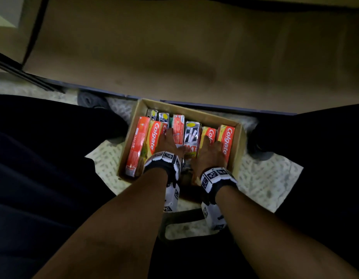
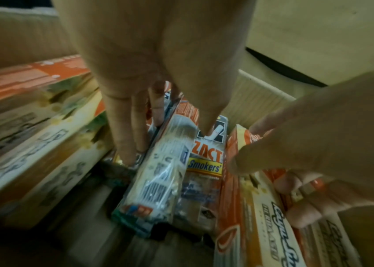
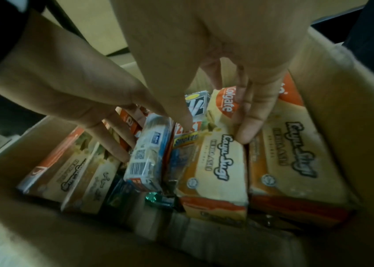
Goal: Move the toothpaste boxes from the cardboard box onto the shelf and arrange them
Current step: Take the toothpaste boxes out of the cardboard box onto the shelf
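Observation:
An open cardboard box (image 1: 238,152) on the floor holds several toothpaste boxes standing on edge in a row. My left hand (image 1: 169,137) reaches into it. Its fingers (image 2: 124,137) go down one side of a red-and-white toothpaste box (image 2: 165,171) and its thumb down the other, pinching it. My right hand (image 1: 211,150) straddles a yellow Colgate box (image 3: 218,166), thumb on the left and fingers (image 3: 250,126) in the gap on the right. A silver ZACT box (image 1: 191,133) stands between the two hands. The tan shelf (image 1: 174,57) lies beyond the box, bare.
My legs in dark trousers (image 1: 43,158) flank the box on both sides. It sits on a pale patterned floor (image 1: 265,184). The shelf's dark front edge (image 1: 214,106) runs just behind the box, and a black upright (image 1: 36,31) stands at the far left.

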